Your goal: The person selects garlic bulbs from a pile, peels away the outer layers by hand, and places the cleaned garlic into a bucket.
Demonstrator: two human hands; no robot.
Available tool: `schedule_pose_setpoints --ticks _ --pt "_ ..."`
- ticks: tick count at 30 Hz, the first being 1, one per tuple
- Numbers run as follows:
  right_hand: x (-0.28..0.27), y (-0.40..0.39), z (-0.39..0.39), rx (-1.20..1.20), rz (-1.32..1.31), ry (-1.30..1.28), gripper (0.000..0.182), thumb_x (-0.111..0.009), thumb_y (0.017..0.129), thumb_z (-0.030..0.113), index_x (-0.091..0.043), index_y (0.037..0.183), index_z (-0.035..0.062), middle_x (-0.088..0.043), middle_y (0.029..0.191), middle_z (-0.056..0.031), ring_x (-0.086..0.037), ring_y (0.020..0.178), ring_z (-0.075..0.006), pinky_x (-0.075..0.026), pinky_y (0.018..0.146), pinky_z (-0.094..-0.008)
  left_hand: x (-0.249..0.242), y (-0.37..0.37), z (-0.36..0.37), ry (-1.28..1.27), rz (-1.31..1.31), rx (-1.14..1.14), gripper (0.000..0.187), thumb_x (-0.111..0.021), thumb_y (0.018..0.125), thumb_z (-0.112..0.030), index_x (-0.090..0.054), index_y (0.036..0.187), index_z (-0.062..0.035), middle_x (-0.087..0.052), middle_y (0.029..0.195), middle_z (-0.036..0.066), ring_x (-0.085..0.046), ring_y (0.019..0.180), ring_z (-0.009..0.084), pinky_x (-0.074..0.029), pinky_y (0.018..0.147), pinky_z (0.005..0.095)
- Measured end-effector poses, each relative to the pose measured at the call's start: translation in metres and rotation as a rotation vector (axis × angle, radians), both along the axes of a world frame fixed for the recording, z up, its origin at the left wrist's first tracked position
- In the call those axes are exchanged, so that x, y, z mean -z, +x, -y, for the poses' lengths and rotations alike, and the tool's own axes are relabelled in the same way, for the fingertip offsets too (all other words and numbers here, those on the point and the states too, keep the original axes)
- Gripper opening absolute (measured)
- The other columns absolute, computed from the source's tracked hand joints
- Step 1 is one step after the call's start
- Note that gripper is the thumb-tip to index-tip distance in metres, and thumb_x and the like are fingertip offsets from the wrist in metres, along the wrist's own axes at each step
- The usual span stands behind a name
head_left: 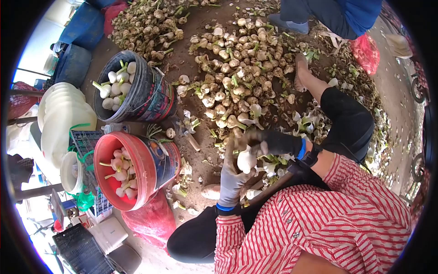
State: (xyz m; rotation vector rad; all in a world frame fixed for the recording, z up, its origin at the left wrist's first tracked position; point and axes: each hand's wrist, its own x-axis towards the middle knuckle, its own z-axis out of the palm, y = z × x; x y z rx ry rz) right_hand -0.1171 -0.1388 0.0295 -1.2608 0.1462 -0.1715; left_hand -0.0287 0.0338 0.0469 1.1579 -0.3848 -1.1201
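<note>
A white, cleaned garlic bulb [247, 160] sits between my two gloved hands, above my lap. My left hand [232, 180], in a pale grey glove, is closed around its lower side with the fingers pointing up. From the right, my right hand [276, 143] in a dark, dirty glove bends its fingers against the top of the same bulb. Those fingertips are slightly blurred, and any peel or stalk under them is hidden. Just beyond both hands lies a large heap of soil-stained garlic bulbs [237, 86].
A black bucket [157, 93] and a red bucket [102, 178] at left hold cleaned garlic bulbs. Beneath the red one lies a red mesh sack [150, 223]. Green leaf scraps [308, 121] litter the ground near my bent leg. Another person's shoe [289, 23] stands behind the heap.
</note>
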Motion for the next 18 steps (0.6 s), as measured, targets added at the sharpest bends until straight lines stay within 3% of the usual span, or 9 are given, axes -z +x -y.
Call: schedule_pose_setpoints --ticks 2,4,6,7,8,10,11,16,18 --pt "-0.018 -0.003 -0.003 -0.174 -0.362 -0.003 0.015 -0.058 0.084 0.011 -0.055 0.095 0.001 -0.055 0.079 0.0003 -0.053 0.078 -0.0069 -0.044 0.072 -0.0231 -0.007 0.0 0.001 0.03 0.097 0.034 0.099 -0.079 0.06 -0.005 -0.02 0.139 -0.003 -0.05 0.118 0.011 -0.056 0.097 0.0187 -0.048 0.082 0.0278" --pt "-0.01 -0.003 -0.009 -0.081 -0.271 -0.105 0.014 -0.059 0.084 0.013 -0.056 0.09 0.0014 -0.055 0.075 0.0014 -0.053 0.073 -0.0052 -0.044 0.066 -0.0225 0.006 -0.003 -0.004 -0.084 -0.055 -0.08 0.086 -0.076 0.068 -0.011 -0.025 0.137 -0.0041 -0.053 0.113 0.01 -0.055 0.095 0.0164 -0.049 0.077 0.0257" --pt "-0.008 -0.004 -0.02 0.148 -0.177 -0.124 0.015 -0.063 0.081 0.014 -0.056 0.09 0.0031 -0.055 0.074 0.0007 -0.052 0.068 -0.0047 -0.043 0.06 -0.0228 0.029 0.003 -0.017 0.07 -0.222 -0.044 0.07 -0.072 0.075 -0.025 -0.035 0.131 -0.0052 -0.054 0.112 0.009 -0.055 0.093 0.0145 -0.049 0.072 0.0247" --pt "-0.003 -0.002 -0.023 0.206 -0.007 -0.4 0.016 -0.067 0.075 0.01 -0.058 0.087 0.0045 -0.058 0.077 -0.0028 -0.056 0.069 -0.0118 -0.044 0.061 -0.0268 0.012 -0.002 -0.013 -0.021 -0.372 -0.042 0.06 -0.063 0.08 -0.04 -0.041 0.124 -0.0064 -0.054 0.111 0.009 -0.055 0.092 0.0154 -0.048 0.07 0.0285" --pt "-0.004 -0.001 -0.025 0.2 -0.002 -0.401 0.016 -0.067 0.075 0.01 -0.058 0.087 0.0045 -0.058 0.077 -0.0028 -0.056 0.069 -0.0118 -0.044 0.061 -0.0268 0.006 -0.005 -0.006 -0.023 -0.368 -0.048 0.06 -0.063 0.08 -0.04 -0.041 0.124 -0.0064 -0.054 0.111 0.009 -0.055 0.092 0.0154 -0.048 0.07 0.0285" --pt "-0.007 -0.002 -0.036 0.207 0.283 -0.731 0.019 -0.069 0.069 0.009 -0.059 0.085 0.0045 -0.059 0.08 -0.006 -0.059 0.076 -0.0215 -0.046 0.069 -0.0336 -0.003 -0.008 0.006 -0.207 -0.791 -0.173 0.055 -0.056 0.083 -0.046 -0.044 0.12 -0.0071 -0.054 0.11 0.008 -0.056 0.093 0.0193 -0.048 0.075 0.0345" --pt "-0.005 -0.007 -0.042 0.2 0.25 -0.753 0.021 -0.07 0.066 0.009 -0.06 0.084 0.0045 -0.059 0.087 -0.0096 -0.057 0.085 -0.0299 -0.045 0.078 -0.0386 -0.012 -0.009 0.008 -0.102 -0.719 -0.237 0.054 -0.049 0.086 -0.051 -0.046 0.118 -0.0078 -0.056 0.107 0.008 -0.055 0.093 0.0214 -0.047 0.077 0.0362" --pt "-0.002 -0.01 -0.033 0.135 0.219 -0.764 0.022 -0.067 0.071 0.012 -0.061 0.091 0.0045 -0.058 0.093 -0.0139 -0.055 0.094 -0.0301 -0.044 0.083 -0.0378 0.005 -0.001 0.003 0.023 -0.78 -0.289 0.051 -0.047 0.086 -0.049 -0.05 0.116 -0.0082 -0.058 0.103 0.009 -0.056 0.091 0.0206 -0.047 0.071 0.0347" --pt "-0.017 -0.014 -0.016 0.011 -0.013 -0.302 0.024 -0.062 0.079 0.02 -0.059 0.096 0.003 -0.058 0.093 -0.0105 -0.056 0.092 -0.0237 -0.044 0.081 -0.0356 0.038 0.005 -0.011 -0.258 -0.878 -0.196 0.057 -0.042 0.086 -0.05 -0.044 0.126 -0.0094 -0.058 0.103 0.01 -0.055 0.078 0.0197 -0.044 0.061 0.0306"
